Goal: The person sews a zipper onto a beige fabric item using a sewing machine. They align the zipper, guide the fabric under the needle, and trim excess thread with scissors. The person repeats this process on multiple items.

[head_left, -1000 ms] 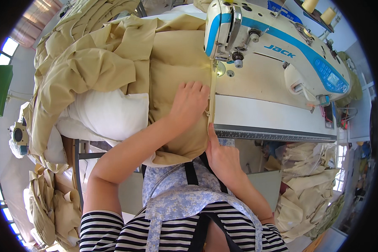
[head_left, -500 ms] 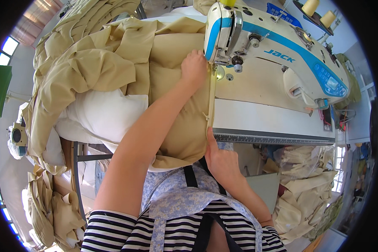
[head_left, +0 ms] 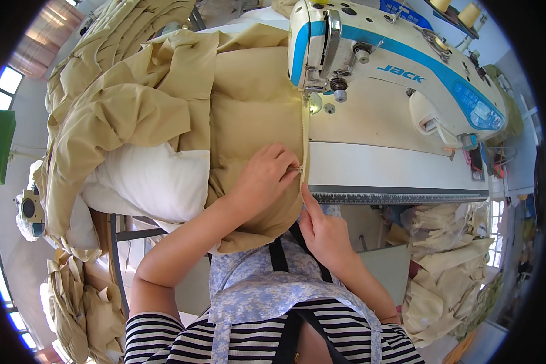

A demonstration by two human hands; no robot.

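One smooth, padded tan cloth [head_left: 255,124], edged by one toothed zipper [head_left: 305,133], lies left of the sewing machine [head_left: 400,57]. Left hand [head_left: 264,177]: grip pinched on one small pull [head_left: 299,169]; right hand [head_left: 327,235]: index on zipper, closure unclear.

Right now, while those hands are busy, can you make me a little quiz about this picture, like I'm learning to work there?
1. Pick one. Where are the fingers of the left hand?
a) on a spool of thread
b) at the zipper pull
c) inside a blue basket

2. True or false? A dark ruler strip runs along the near edge of the table.

3. Fill in the blank. The right hand stretches out its ____ finger to the zipper.

Key: 1. b; 2. true; 3. index (pointing)
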